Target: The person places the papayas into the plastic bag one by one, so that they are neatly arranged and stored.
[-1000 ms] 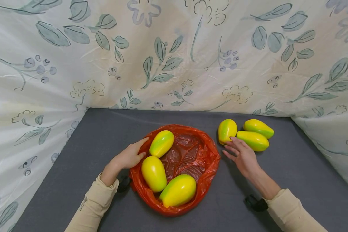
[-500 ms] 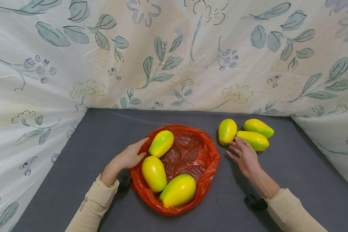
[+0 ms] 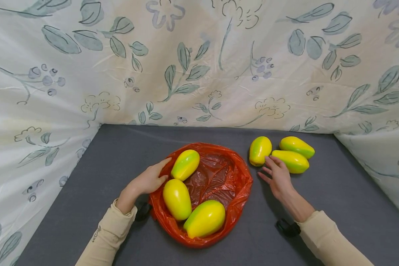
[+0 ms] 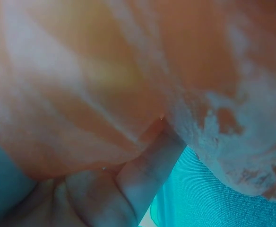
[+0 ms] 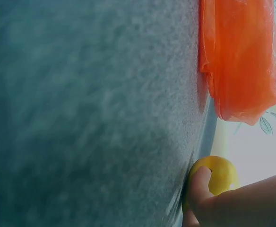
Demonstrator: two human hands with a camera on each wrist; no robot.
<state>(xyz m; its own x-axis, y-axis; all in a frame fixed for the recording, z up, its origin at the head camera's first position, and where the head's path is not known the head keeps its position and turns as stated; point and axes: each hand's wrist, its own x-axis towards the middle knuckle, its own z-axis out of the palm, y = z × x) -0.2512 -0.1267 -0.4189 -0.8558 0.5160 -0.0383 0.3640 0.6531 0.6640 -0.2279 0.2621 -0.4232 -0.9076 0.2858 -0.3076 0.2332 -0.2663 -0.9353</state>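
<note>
Three papayas, yellow with green patches, lie inside a round open red plastic bag (image 3: 242, 184): one at the back left (image 3: 185, 164), one at the left (image 3: 177, 199), one at the front (image 3: 205, 218). My left hand (image 3: 147, 180) rests against the bag's left side; the left wrist view shows a straight digit pressed along the plastic (image 4: 232, 127). At the right lie three more papayas, one apart (image 3: 260, 149) and two side by side (image 3: 290, 161). My right hand (image 3: 279, 179), fingers extended, is at the near end of the single papaya; whether it touches cannot be told.
A dark grey cloth (image 3: 119, 147) covers the table. Floral fabric (image 3: 199, 74) hangs along the back and sides. Dark wrist devices (image 3: 288, 227) sit beneath both wrists.
My right hand has shifted a little right, then slightly back left beside the single papaya, which sits marginally further left. My left hand and the bag stay in place.
</note>
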